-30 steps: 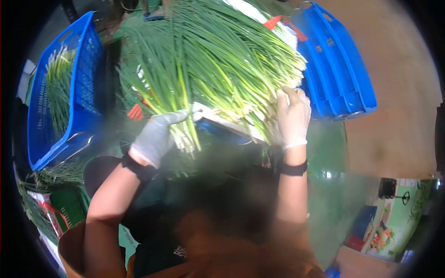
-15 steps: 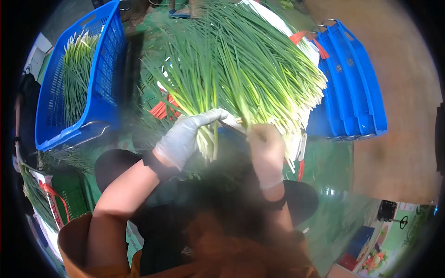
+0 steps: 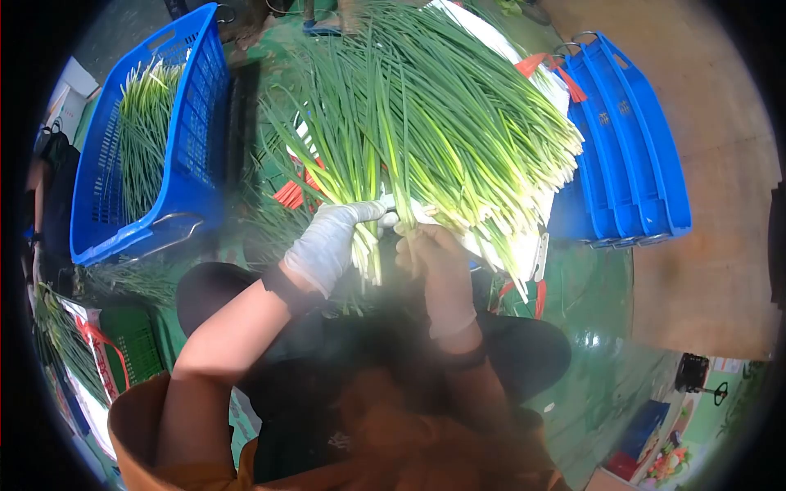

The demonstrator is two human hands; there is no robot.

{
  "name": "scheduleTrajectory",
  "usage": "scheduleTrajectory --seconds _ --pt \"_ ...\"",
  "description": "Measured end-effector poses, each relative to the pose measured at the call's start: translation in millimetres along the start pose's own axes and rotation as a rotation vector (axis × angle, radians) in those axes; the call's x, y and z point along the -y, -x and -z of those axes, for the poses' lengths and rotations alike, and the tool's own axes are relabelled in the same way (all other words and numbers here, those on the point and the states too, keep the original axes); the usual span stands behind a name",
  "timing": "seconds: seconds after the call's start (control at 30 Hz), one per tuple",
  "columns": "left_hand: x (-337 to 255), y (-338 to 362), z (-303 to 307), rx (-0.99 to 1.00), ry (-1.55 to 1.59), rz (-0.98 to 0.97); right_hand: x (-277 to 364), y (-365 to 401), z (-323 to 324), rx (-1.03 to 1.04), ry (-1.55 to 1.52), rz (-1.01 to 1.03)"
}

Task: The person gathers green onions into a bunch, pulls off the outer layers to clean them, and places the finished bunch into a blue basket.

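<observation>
A large pile of scallions (image 3: 475,139) fans out before me, green tops pointing away and pale root ends towards the lower right. My left hand (image 3: 327,245), in a pale glove, is closed around a small bunch of scallions (image 3: 367,255) whose white ends stick out below the fist. Just to its right, my right hand (image 3: 443,274), also gloved, pinches a thin few scallions (image 3: 400,184) near their lower stems. Their green leaves stretch upward over the pile. The right fingertips are partly blurred.
On the left stands a blue crate (image 3: 196,123) with more scallions (image 3: 149,135) in it. Stacked blue crates (image 3: 630,155) are at the right, beside a brown board (image 3: 704,172). Red ties (image 3: 299,190) lie by the pile. A green basket (image 3: 135,344) sits at lower left.
My right hand has moved left, away from the pile's root ends and closer to my left hand, bringing a few scallions along. My left hand keeps its bunch.
</observation>
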State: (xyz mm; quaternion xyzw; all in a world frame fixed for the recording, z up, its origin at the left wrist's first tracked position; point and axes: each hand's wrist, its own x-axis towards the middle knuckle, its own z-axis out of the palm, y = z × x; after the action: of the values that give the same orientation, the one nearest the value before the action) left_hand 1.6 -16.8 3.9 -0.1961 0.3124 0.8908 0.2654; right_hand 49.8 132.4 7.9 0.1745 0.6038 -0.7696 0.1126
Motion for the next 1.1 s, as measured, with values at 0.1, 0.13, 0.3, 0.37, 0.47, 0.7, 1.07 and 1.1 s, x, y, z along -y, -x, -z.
scheduleTrajectory --seconds 0.1,0.13,0.3,0.37,0.47,0.7,1.07,1.1 --pt "-3 -8 10 0.076 -0.015 0.034 -2 1 0 0.058 -0.105 -0.081" --pt "-5 -7 12 0.181 -0.048 0.104 -1 1 -2 0.063 -0.105 -0.083" --pt "0 -4 9 0.025 -0.26 -0.032 -10 -2 -9 0.011 0.245 0.088" --pt "1 -4 10 0.044 -0.304 -0.064 -13 -2 -6 -0.019 0.284 0.127" --pt "-5 1 6 0.094 -0.239 0.007 -11 -2 -6 -0.003 0.187 0.099" --pt "3 1 4 -0.032 -0.323 -0.049 -17 -5 -11 -0.118 0.442 0.259" --pt "-36 -2 9 0.002 -0.157 -0.109 -15 39 3 0.011 -0.135 0.272" --pt "-38 -1 7 -0.018 -0.177 -0.113 -20 48 9 0.015 -0.132 0.268"
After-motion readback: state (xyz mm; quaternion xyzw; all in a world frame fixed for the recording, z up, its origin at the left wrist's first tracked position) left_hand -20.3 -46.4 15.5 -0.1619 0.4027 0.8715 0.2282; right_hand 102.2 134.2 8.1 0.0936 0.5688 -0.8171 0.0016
